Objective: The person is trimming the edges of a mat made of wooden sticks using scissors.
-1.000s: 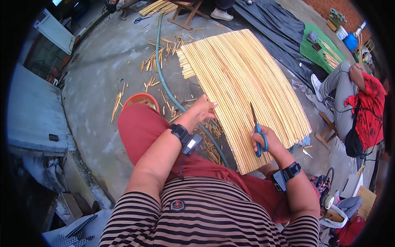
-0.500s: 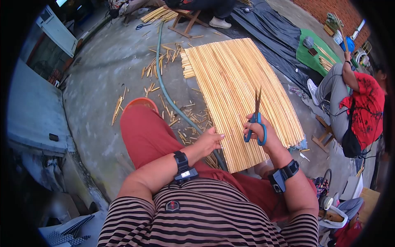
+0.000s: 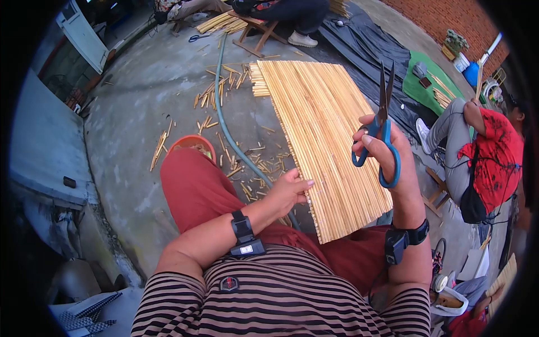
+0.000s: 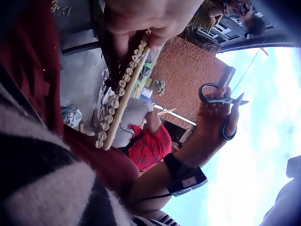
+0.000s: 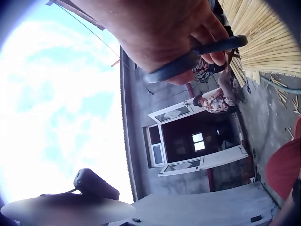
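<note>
A mat of pale reed sticks [image 3: 331, 146] slants across the lap in the head view. Its left edge is pinched by the left hand [image 3: 289, 192], thumb on top. In the left wrist view the round cut ends of the sticks [image 4: 115, 103] line up under that hand [image 4: 146, 19]. Raised above the mat's right side, the right hand [image 3: 390, 151] holds blue-handled scissors [image 3: 385, 101] with fingers through the loops, blades parted and pointing up and away. The right wrist view shows that hand [image 5: 160, 33] around the blue loops [image 5: 174, 66].
Short stick offcuts [image 3: 216, 92] lie on the concrete beside a green hose [image 3: 224, 121]. An orange bowl [image 3: 193, 143] stands by the left knee. A person in red [image 3: 494, 157] sits at the right; a wooden stool [image 3: 255, 33] and black sheeting [image 3: 359, 45] are farther off.
The right hand has lifted the scissors up off the mat and to the right, and the blades have parted. The left hand has slid down the left edge; the mat has tilted.
</note>
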`<state>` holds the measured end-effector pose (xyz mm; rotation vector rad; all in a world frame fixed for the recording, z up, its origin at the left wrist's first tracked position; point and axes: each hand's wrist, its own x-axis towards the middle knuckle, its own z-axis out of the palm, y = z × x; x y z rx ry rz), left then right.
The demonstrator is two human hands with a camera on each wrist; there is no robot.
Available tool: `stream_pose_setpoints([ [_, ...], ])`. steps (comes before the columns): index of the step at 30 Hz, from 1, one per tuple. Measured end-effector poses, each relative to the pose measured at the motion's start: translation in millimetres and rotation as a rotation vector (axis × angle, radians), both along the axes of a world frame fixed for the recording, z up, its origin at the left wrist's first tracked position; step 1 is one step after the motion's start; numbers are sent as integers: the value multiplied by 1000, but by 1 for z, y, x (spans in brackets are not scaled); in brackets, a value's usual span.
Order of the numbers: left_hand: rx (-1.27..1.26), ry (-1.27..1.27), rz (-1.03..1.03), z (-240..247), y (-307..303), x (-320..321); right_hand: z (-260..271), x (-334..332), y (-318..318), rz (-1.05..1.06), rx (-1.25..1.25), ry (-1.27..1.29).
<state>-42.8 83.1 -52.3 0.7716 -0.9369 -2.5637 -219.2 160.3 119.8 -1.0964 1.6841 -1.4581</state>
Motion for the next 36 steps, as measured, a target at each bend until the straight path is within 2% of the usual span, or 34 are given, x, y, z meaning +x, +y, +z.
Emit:
stream_pose_setpoints([
  [6, -9, -36, -41, -5, 1, -4, -4, -3, -1, 26, 87, 33],
  [9, 54, -83, -81, -51, -4, -1, -13, -12, 2, 120, 353, 337],
  [10, 80, -98, -101, -67, -6, 2, -18, -13, 3, 162, 469, 534],
  [12, 126, -144, -6, -70, -6, 3, -29, -12, 5, 249, 686, 937],
  [13, 140, -169, 24, -70, -8, 4, -34, -9, 8, 276, 754, 999],
  [17, 154, -157, 5, -55, -13, 5, -47, -11, 10, 476, 954, 994],
  [22, 123, -23, 42, -65, -9, 2, -47, -10, 8, 422, 841, 996],
  [29, 96, -25, 83, -49, 5, -7, -64, -12, -1, 292, 801, 994],
  [33, 103, -89, -88, -64, 6, -4, -73, -6, 1, 325, 760, 1015],
  [36, 157, -272, 2, -51, -2, -3, -80, -4, 4, 392, 802, 1006],
])
